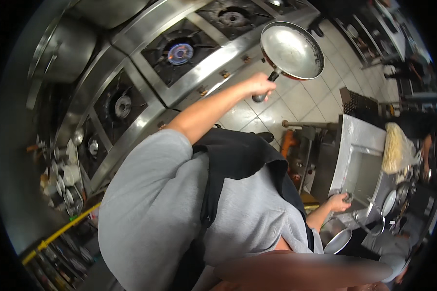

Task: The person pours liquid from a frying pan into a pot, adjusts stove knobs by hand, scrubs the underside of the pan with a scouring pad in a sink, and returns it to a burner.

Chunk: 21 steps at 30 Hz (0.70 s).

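Steel stove (145, 104), 1 burner (180, 53) lit, lies left of the left hand (260, 86), whose fingers are closed round the handle of an empty pan (291, 51) just beyond them. It looks mid-carry, so moving it calls for a steady wrist. The right hand (341, 201) touches the sink (359, 145) edge; I cannot tell its grip.

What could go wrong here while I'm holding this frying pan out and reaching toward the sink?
1. The burner is lit with nothing on it, and the left forearm passes close by; a sleeve or arm could get scorched.
2. The left hand alone holds the frying pan over the tiled floor; it might slip or drip.
3. The right hand is at the sink, so attention is likely split.
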Each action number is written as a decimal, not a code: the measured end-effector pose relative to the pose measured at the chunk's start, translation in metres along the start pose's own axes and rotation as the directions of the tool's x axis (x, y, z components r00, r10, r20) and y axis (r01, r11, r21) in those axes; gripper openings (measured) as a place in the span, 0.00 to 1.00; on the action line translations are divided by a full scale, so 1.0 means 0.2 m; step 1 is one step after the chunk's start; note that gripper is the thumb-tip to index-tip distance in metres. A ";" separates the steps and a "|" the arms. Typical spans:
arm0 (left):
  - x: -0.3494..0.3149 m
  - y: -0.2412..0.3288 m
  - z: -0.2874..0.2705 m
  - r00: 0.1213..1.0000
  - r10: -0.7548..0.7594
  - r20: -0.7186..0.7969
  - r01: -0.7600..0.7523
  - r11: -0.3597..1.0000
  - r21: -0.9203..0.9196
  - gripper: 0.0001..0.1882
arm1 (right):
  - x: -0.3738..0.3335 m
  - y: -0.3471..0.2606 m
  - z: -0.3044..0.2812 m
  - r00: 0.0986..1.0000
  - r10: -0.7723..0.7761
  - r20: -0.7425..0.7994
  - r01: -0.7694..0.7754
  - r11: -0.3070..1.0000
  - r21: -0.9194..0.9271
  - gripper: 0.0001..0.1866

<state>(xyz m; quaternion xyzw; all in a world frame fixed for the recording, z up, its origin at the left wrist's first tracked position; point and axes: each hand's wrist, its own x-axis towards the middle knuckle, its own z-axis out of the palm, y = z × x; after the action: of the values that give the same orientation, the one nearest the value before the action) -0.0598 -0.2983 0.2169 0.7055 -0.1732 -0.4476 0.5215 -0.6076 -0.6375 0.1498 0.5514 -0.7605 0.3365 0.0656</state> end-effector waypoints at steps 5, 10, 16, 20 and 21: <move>-0.48 -0.34 -0.26 0.974 -0.017 -0.224 -0.032 0.976 -0.215 0.08 | -0.01 -0.05 0.01 0.994 0.025 0.105 -0.022 0.999 -0.026 0.38; -0.98 -0.56 -0.44 0.869 -0.027 -0.495 -0.172 0.921 -0.351 0.07 | -0.02 -0.03 -0.03 0.986 0.051 0.157 -0.042 0.997 -0.059 0.38; -1.54 -0.95 -0.56 0.555 -0.149 -0.818 -0.323 0.868 -0.377 0.08 | -0.01 -0.08 -0.05 0.980 0.008 0.201 -0.001 1.000 -0.031 0.39; -1.86 -1.13 -0.62 0.355 -0.329 -0.875 -0.260 0.864 -0.431 0.09 | 0.00 -0.04 -0.03 0.978 -0.004 0.208 0.005 1.000 -0.006 0.40; -1.92 -1.21 -0.66 0.367 -0.345 -0.864 -0.306 0.832 -0.462 0.09 | -0.01 -0.04 -0.04 0.978 -0.004 0.208 0.005 1.000 -0.004 0.39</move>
<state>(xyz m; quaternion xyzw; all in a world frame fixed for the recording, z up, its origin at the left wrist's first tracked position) -0.2133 0.1476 0.1829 0.6494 0.2977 -0.0062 0.6998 -0.6023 -0.6327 0.1579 0.5851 -0.7627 0.2752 -0.0123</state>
